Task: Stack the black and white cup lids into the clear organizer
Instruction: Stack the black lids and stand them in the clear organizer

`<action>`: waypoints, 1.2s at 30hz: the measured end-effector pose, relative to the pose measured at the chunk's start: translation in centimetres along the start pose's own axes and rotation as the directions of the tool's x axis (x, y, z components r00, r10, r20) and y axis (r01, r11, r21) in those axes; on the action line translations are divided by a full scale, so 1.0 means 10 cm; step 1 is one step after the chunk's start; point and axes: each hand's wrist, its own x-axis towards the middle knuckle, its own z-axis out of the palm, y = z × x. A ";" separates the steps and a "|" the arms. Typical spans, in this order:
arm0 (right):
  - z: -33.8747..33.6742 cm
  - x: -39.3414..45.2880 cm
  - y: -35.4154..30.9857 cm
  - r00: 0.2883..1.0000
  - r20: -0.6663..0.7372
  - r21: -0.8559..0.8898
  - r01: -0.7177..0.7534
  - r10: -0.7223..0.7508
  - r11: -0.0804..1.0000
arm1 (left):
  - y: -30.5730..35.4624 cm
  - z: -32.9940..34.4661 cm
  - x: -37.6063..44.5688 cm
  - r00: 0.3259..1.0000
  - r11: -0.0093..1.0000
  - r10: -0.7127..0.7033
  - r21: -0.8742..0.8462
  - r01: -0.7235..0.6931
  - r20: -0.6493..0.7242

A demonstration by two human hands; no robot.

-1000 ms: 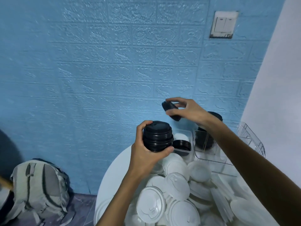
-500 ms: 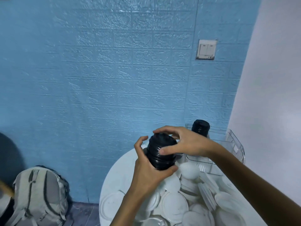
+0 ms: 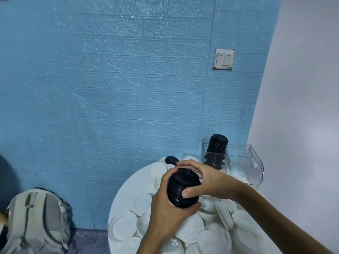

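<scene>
A stack of black lids (image 3: 183, 187) is held above the round white table (image 3: 121, 198). My left hand (image 3: 165, 208) grips it from the left and below. My right hand (image 3: 207, 182) wraps round its right side, thumb on the front. Behind them stands the clear organizer (image 3: 238, 162), with a tall stack of black lids (image 3: 217, 149) in its left compartment. One loose black lid (image 3: 171, 160) lies at the table's far edge. Several white lids (image 3: 192, 231) cover the table.
A blue brick-pattern wall with a light switch (image 3: 223, 59) rises close behind the table. A white wall (image 3: 302, 107) stands on the right. A grey backpack (image 3: 36, 220) sits on the floor at the lower left.
My right hand brought the single black lid down onto the stack and now grips the stack together with the left hand. The view has tilted upward.
</scene>
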 end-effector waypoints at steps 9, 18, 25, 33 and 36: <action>-0.10 0.34 -0.08 0.999 0.035 0.060 -0.005 0.002 0.998 | -0.01 -0.16 0.11 0.999 0.999 0.045 -0.008 -0.046 -0.028; -0.54 1.67 0.27 0.959 -0.257 -0.300 -0.198 0.121 0.933 | -0.17 -0.45 0.40 0.994 0.999 0.050 0.014 -0.049 -0.100; -0.39 2.46 1.03 0.913 -0.215 -0.534 -0.406 0.346 0.742 | -0.34 -0.58 0.58 0.989 1.000 0.017 0.023 -0.014 -0.145; -0.23 2.76 1.36 0.868 -0.124 -0.764 -0.393 0.481 0.512 | -0.49 -0.65 0.71 0.987 0.999 -0.041 0.019 0.045 -0.155; -0.22 2.79 1.39 0.873 -0.143 -0.792 -0.384 0.467 0.475 | -0.50 -0.63 0.73 0.985 0.998 -0.054 0.019 0.058 -0.162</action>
